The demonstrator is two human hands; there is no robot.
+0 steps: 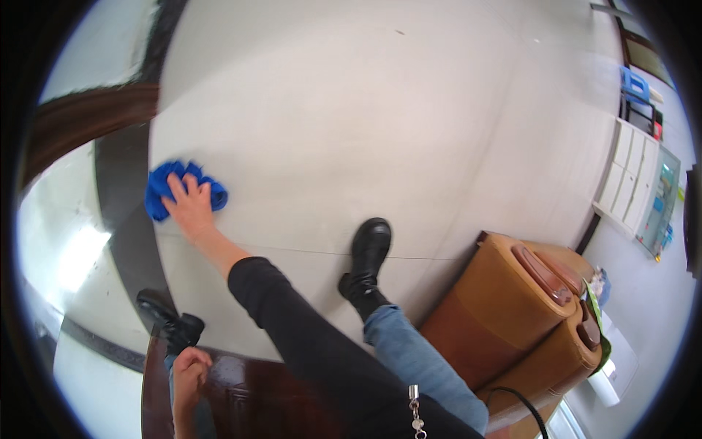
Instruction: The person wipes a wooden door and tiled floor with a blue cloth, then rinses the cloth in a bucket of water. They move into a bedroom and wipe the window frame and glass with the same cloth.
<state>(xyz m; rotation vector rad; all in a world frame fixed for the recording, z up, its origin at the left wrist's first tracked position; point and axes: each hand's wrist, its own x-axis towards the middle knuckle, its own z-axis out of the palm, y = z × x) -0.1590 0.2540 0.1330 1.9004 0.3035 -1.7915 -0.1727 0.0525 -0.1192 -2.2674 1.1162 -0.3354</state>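
Observation:
My right hand [192, 211] presses down on a crumpled blue cloth [159, 189], its fingers spread over the folds. The cloth lies at the left on the pale floor [329, 137], reaching the edge of a dark floor strip [123, 181]. Low at the left, my left hand [192, 367] is beside my left leg, its fingers loosely bent and nothing visible in them. My black boots [372, 241] are on the floor, one in the middle and one at the left by the strip.
Dark red glossy wooden furniture [241, 384] is at the bottom. A tan and brown leather sofa [471, 313] stands at the right. Beyond it are a white cabinet [625, 175] and a blue plastic stool [635, 85]. A curved dark wooden piece [93, 115] is at the upper left.

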